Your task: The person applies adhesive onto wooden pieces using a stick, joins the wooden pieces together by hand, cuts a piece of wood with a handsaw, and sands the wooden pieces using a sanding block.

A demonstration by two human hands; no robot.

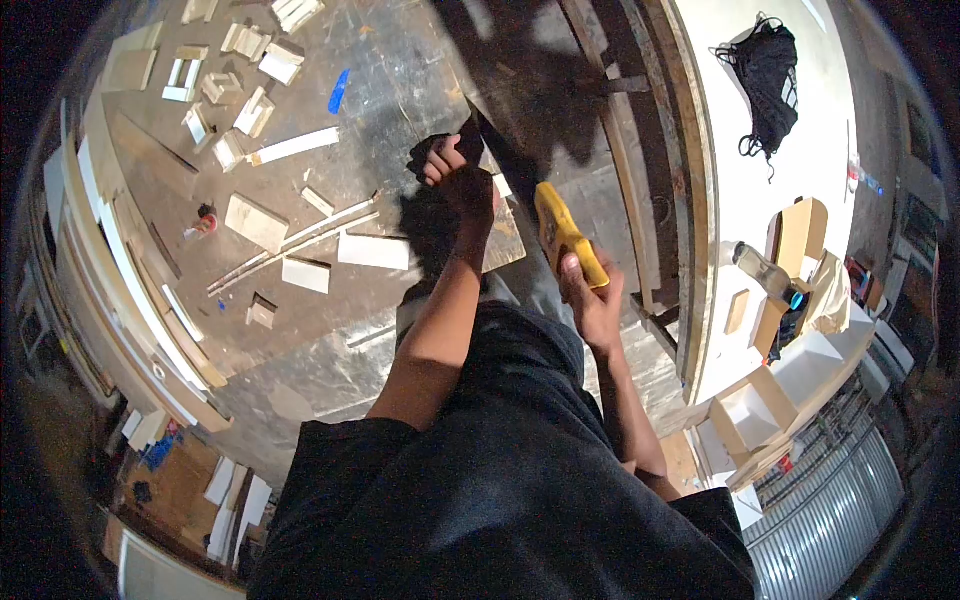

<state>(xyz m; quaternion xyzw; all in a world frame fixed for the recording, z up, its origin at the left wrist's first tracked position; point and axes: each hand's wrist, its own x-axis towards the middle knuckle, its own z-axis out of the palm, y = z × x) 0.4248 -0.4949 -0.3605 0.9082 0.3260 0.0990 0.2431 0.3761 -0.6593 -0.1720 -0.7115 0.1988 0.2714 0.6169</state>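
From where I stand, the person in the black T-shirt (pixel 500 490) has the right grip (pixel 594 300) wrapped round a yellow handle (pixel 568 238), thumb along its near end; whatever it joins on to is lost in the dark. The handle is in front of the body, just left of a long wooden frame (pixel 640 150). The left grip (pixel 460 180) has its fingers curled, near the edge of a brown board (pixel 505 235), and I can't tell whether anything is in it or whether it touches the board. Over on the floor (pixel 400 100) to the left lie small wooden frames (pixel 222 88), a blue strip (pixel 339 91), a white strip (pixel 295 146), a pale block (pixel 257 222), thin sticks (pixel 300 242) and a white piece (pixel 373 250) beside them. To the right, beyond the long frame, a white tabletop (pixel 735 190) carries a black bundle with loose strings (pixel 770 85) at its far end, and nearer, a clear bottle with a blue cap (pixel 768 273) next to an open cardboard box (pixel 803 230). Box-like wooden compartments (pixel 755 410) sit at its near end, with a ridged metal sheet (pixel 835 510) beyond them.
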